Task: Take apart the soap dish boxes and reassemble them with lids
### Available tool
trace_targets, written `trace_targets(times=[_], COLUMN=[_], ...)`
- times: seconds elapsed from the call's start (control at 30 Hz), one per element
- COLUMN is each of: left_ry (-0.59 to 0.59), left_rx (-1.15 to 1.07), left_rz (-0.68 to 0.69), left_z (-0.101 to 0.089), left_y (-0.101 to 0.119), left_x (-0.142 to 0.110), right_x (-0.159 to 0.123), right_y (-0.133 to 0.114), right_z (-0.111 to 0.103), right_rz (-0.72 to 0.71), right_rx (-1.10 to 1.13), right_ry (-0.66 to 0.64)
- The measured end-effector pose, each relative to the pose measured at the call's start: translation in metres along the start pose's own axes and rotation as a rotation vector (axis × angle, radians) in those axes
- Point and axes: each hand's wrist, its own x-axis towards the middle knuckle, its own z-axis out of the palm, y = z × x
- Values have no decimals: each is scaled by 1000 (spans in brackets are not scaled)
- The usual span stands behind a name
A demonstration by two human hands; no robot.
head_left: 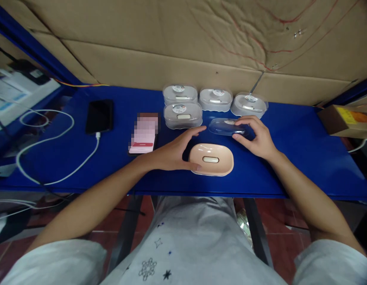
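A peach-coloured oval dish (222,166) with a pale raised bar in its middle lies on the blue table in front of me. My left hand (183,150) is at the dish's left side, thumb over its rim and fingers spread. Behind the dish, my right hand (256,136) grips the right end of a clear plastic cover (220,126) with a round sticker, thumb in front and fingers on top. Whether the cover rests on the table or is slightly raised, I cannot tell.
Several grey oval containers under clear covers, one nearest (183,118), stand at the back against cardboard. To the left lie a phone with a lit screen (143,136) and a dark phone (98,114) on a white cable (73,118). A cardboard box (341,122) sits far right.
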Motion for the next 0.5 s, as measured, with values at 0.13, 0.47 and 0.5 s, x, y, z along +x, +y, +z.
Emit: trace_targets(times=[0.13, 0.47, 0.5], left_ry=[-106, -72, -55], left_rx=[60, 78, 68], left_rz=[-21, 37, 34], left_z=[-2, 1, 1], left_y=[7, 13, 13], left_x=[-2, 1, 1], right_x=[1, -6, -7], right_y=[25, -5, -16], right_z=[-1, -3, -3], right_rz=[2, -124, -188], right_rx=[-87, -168, -142], right_ry=[-44, -114, -131])
